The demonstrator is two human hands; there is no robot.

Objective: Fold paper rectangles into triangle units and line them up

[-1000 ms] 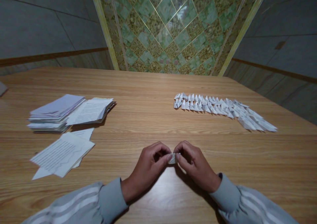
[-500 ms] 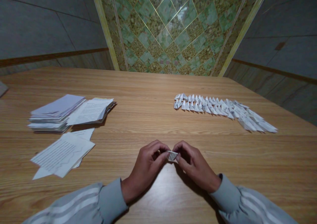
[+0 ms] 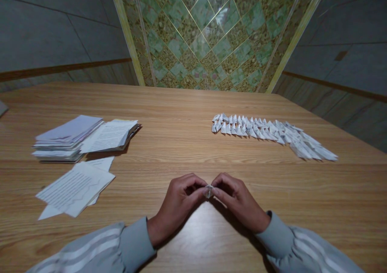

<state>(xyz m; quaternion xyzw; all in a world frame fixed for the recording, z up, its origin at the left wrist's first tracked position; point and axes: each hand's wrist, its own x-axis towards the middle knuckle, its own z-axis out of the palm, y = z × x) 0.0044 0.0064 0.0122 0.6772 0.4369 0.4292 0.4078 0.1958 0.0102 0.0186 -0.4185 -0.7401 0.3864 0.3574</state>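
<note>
Between my fingertips is a small folded piece of paper (image 3: 209, 191), pale with grey marks and mostly covered by my thumbs. My left hand (image 3: 183, 202) pinches its left side between thumb and index finger. From the other side, my right hand (image 3: 238, 200) pinches it the same way, so the two thumbs nearly meet. Both hands are just above the table near its front middle. Farther off to the right lie rows of small folded paper pieces (image 3: 256, 129), pointed and set close together.
On the left stand a stack of paper (image 3: 68, 130) and, against it, a pile of written sheets (image 3: 110, 134). Nearer me, loose handwritten sheets (image 3: 77, 186) overlap on the wooden table (image 3: 169, 144). A tiled wall (image 3: 208, 43) rises behind the table.
My hands have drawn slightly closer together. The folded paper has changed from a flat, wider shape to a narrower one with a ridge, more covered by my thumbs.
</note>
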